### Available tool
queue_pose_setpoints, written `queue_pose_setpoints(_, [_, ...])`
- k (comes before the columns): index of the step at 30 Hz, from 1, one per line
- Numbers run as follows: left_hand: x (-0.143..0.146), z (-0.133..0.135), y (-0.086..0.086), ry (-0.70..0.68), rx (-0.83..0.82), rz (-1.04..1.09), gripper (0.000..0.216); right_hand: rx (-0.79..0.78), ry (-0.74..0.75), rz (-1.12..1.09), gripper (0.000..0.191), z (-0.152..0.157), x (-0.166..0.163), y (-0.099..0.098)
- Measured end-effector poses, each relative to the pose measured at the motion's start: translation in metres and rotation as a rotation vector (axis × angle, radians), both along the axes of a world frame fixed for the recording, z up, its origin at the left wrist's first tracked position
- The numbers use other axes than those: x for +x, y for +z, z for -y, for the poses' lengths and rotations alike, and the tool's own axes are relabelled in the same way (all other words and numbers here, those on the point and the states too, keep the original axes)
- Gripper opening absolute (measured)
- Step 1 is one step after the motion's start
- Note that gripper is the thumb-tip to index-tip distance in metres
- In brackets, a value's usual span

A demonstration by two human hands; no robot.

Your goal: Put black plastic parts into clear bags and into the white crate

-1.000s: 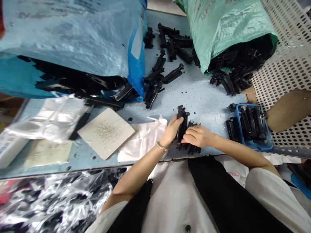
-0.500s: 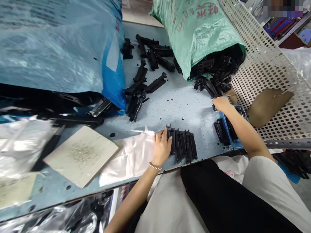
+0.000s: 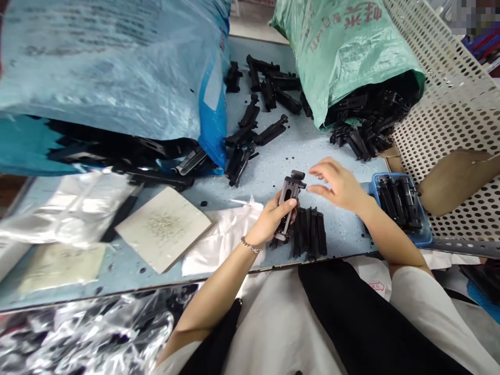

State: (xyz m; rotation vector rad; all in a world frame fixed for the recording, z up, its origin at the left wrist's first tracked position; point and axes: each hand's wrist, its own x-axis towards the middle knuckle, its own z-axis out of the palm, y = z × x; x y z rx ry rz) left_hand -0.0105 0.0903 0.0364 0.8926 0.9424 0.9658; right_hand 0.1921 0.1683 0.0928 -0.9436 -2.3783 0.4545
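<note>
My left hand point(image 3: 271, 219) grips a long black plastic part point(image 3: 288, 200), holding it tilted up off the blue-speckled table point(image 3: 312, 151). Its top end points toward my right hand point(image 3: 338, 185), which hovers just right of it with fingers spread and nothing in them. Directly below the held part lies a row of several similar black parts point(image 3: 310, 237), side by side near the table's front edge. A white plastic bag point(image 3: 222, 234) lies flat left of my left hand.
A blue tray point(image 3: 424, 237) with black parts sits at the right. A green sack point(image 3: 344, 57) and a big blue sack point(image 3: 117, 67) spill black parts at the back. Loose parts point(image 3: 250, 130) lie mid-table. A cardboard sheet point(image 3: 164, 226) lies left. A perforated white panel point(image 3: 449, 104) stands right.
My right hand has come back from the blue tray toward the middle. My left hand has lifted one black part up from the row on the table.
</note>
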Motion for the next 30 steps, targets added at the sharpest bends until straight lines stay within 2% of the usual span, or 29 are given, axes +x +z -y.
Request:
queue_pose_setpoints(3, [0.007, 0.010, -0.002, 0.066, -0.102, 0.054, 0.054, 0.152, 0.022, 0.136, 0.036, 0.004, -0.013, -0.016])
queue_pose_setpoints(6, [0.015, 0.013, -0.002, 0.133, -0.171, 0.123, 0.053, 0.107, 0.013, 0.090, 0.040, -0.002, -0.020, -0.029])
queue_pose_setpoints(9, [0.013, 0.009, -0.002, 0.157, -0.271, 0.263, 0.055, 0.079, 0.024, 0.016, 0.040, 0.002, -0.020, -0.032])
queue_pose_setpoints(11, [0.006, 0.003, -0.002, 0.145, -0.345, 0.354, 0.055, 0.192, 0.093, 0.049, 0.042, 0.017, -0.021, -0.029])
queue_pose_setpoints(15, [-0.005, -0.003, -0.002, 0.128, -0.466, 0.404, 0.049, 0.482, 0.352, 0.275, 0.045, 0.056, -0.025, -0.026])
queue_pose_setpoints(19, [0.005, 0.006, 0.002, 0.155, -0.439, 0.357, 0.055, 0.556, 0.401, 0.315, 0.039, 0.071, -0.030, -0.036])
queue_pose_setpoints(22, [0.013, 0.016, 0.002, 0.204, -0.327, 0.277, 0.062, 0.460, 0.442, 0.272, 0.039, 0.071, -0.032, -0.048])
queue_pose_setpoints(25, [-0.001, 0.017, -0.009, 0.325, -0.138, 0.032, 0.067, 0.206, 0.380, 0.330, 0.037, 0.073, -0.026, -0.055])
queue_pose_setpoints(26, [-0.010, 0.014, -0.016, 0.372, -0.064, -0.108, 0.069, 0.097, 0.294, 0.402, 0.034, 0.075, -0.021, -0.056])
queue_pose_setpoints(28, [-0.031, 0.009, -0.034, 0.411, 0.056, -0.463, 0.069, -0.132, 0.024, 0.609, 0.031, 0.080, -0.007, -0.059])
queue_pose_setpoints(30, [-0.044, 0.007, -0.054, 0.357, 0.118, -0.803, 0.057, -0.344, -0.255, 0.783, 0.032, 0.084, 0.008, -0.065])
